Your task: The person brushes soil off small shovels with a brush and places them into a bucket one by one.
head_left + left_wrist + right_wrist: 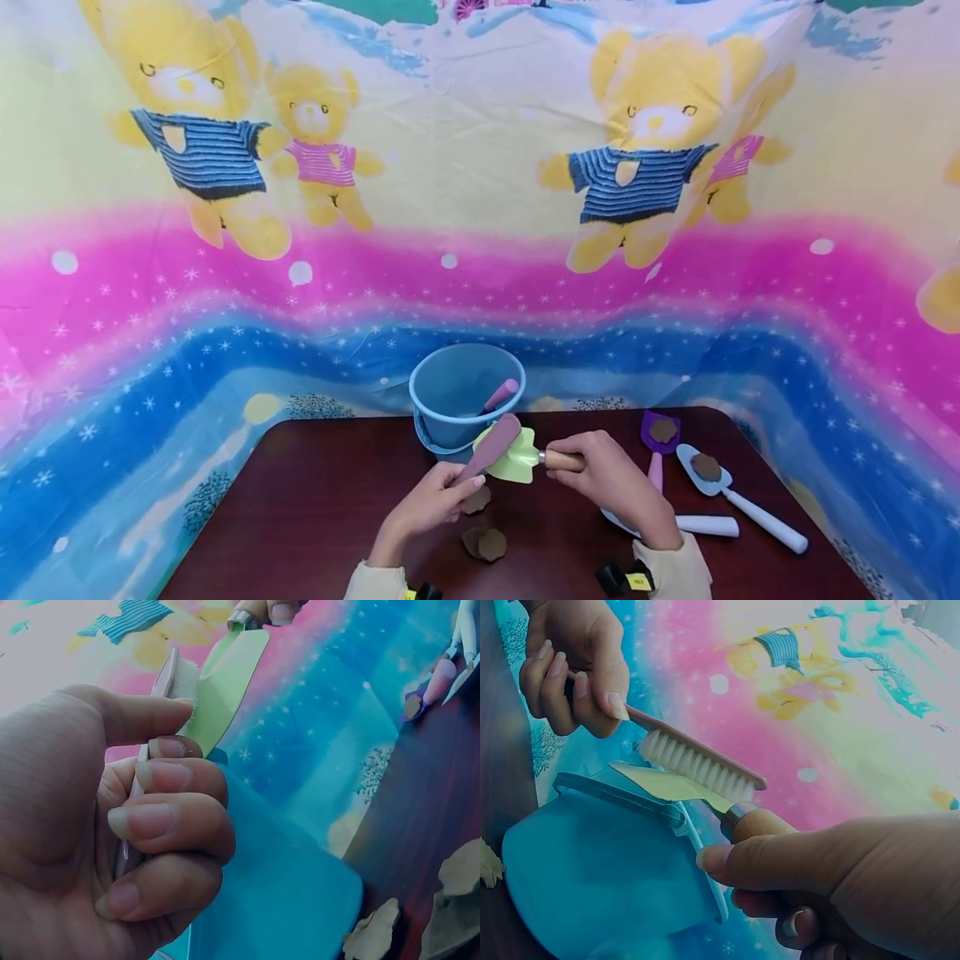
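My left hand (431,504) grips a brush (492,444) by its dusty-pink handle, fingers curled round it. White bristles (697,763) face the pale green blade of a hand trowel (516,463) and lie right at its surface in the right wrist view. The trowel's wooden handle is held in my right hand (603,471), with the thumb along it near the metal collar. Both tools are up beside and over the near rim of a blue bucket (448,429). Inside the bucket stands a tool with a pink handle (501,395); its lower end is hidden.
Flat brown lumps (491,544) lie on the dark table (322,492) before the bucket. At right are a purple shovel (648,446) and a pale trowel (757,508), each bearing a brown lump. Another white-handled tool (708,526) is partly behind my right arm. A printed cloth (480,292) surrounds the table.
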Available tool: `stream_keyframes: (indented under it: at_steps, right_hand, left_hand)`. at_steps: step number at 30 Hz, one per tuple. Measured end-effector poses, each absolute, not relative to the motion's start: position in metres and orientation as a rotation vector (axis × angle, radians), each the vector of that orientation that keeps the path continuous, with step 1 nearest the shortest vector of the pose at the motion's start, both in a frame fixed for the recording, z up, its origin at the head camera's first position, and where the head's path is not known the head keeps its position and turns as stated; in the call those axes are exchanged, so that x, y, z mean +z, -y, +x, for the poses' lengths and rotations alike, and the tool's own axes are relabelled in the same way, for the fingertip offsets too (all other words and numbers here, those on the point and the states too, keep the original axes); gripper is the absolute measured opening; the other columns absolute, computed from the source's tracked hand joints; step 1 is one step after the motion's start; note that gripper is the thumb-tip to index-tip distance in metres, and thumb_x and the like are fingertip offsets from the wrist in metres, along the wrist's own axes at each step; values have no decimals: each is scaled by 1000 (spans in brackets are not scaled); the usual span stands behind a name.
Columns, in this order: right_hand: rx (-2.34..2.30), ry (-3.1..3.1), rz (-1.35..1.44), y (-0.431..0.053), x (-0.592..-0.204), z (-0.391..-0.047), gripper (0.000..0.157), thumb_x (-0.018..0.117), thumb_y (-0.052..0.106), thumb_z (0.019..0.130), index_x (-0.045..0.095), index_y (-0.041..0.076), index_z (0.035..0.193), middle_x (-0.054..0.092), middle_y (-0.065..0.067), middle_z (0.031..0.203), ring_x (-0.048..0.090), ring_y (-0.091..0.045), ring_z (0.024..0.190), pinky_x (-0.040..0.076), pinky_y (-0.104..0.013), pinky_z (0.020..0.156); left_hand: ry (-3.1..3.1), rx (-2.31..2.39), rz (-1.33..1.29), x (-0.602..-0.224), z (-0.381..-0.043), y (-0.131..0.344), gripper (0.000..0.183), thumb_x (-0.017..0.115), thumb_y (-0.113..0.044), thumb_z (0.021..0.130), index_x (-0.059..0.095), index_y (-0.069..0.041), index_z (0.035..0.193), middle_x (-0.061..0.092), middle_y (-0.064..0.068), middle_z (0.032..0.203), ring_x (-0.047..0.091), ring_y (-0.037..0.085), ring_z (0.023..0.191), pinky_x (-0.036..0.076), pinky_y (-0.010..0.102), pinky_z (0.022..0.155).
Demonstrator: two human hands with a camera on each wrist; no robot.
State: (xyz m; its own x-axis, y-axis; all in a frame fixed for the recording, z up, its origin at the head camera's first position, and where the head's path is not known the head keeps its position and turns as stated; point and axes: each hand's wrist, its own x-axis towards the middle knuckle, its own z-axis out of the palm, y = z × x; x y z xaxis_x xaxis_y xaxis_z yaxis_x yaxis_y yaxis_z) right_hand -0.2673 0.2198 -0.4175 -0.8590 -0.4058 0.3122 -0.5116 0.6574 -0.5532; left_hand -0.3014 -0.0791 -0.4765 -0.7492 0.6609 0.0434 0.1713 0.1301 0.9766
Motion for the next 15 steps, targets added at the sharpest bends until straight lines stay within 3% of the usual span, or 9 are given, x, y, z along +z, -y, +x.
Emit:
stream_keyframes:
  at_steps: [8, 15]
  right_hand:
    - [988, 2708, 741, -223, -416, -266, 16, 80, 18, 89, 68, 27, 84, 32, 15, 66, 44, 0, 63, 41, -23, 64]
    - [1040, 2727, 717, -227, -412, -263, 12, 79, 19, 89, 69, 25, 86, 34, 14, 65, 48, -1, 62, 42, -23, 64]
  left_hand:
    - [-2017, 1671, 760, -480, -307, 88, 42, 52, -26, 107, 50, 12, 90, 38, -2, 61, 34, 10, 50, 34, 25, 51]
    - [-2062, 1668, 729, -483, -310, 97, 36, 53, -28, 107, 53, 1, 85, 39, -2, 61, 36, 11, 50, 36, 25, 51]
